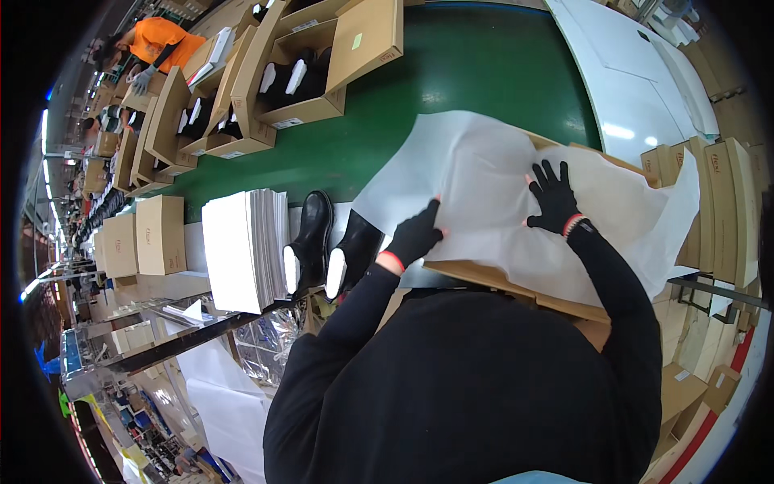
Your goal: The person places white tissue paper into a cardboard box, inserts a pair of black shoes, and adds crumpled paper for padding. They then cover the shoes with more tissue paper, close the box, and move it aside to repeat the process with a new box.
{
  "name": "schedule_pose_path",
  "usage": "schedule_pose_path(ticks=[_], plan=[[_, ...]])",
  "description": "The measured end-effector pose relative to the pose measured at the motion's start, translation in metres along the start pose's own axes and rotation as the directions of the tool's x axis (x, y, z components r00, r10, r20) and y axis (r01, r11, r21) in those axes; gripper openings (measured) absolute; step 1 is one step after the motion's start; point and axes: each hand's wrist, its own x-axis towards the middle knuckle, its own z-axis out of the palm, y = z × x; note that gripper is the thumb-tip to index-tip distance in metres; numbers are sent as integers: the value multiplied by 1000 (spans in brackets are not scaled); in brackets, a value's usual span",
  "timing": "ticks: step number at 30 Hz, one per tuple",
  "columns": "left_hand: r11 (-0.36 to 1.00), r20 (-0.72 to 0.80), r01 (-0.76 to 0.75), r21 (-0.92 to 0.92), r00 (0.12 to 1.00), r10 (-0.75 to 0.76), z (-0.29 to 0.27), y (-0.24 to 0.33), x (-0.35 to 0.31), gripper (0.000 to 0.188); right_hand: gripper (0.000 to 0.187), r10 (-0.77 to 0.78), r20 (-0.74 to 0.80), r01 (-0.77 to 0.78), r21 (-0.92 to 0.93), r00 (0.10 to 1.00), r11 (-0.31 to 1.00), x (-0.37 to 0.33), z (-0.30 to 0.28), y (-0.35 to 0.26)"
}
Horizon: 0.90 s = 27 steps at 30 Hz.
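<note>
White paper [488, 177] under both gloves, draped over a cardboard box [476, 273]! R hand [555, 200] is flat on it, fingers spread wide; L hand [418, 232] is on the sheet's left side, can't tell if it's pinching. Box edges peek out front & back. Just left, black boots [310, 234] w/ white stuffing, then a paper stack [246, 250]. Across the green table [484, 68], open boxes [310, 109] w/ more boots [278, 79], & a co-worker [165, 42] in orange, far L.
</note>
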Motion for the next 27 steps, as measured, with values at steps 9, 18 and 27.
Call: schedule_pose_path(ticks=[9, 18, 27], plan=[[999, 137, -21, -31, 990, 25, 17, -11, -27, 75, 91, 137, 185, -105, -175, 973, 979, 23, 11, -13], [999, -16, 40, -7, 999, -40, 7, -21, -37, 61, 73, 416, -298, -434, 5, 859, 901, -173, 27, 81], [982, 17, -188, -14, 982, 189, 2, -27, -22, 67, 87, 347, -299, -231, 362, 889, 903, -73, -13, -15]])
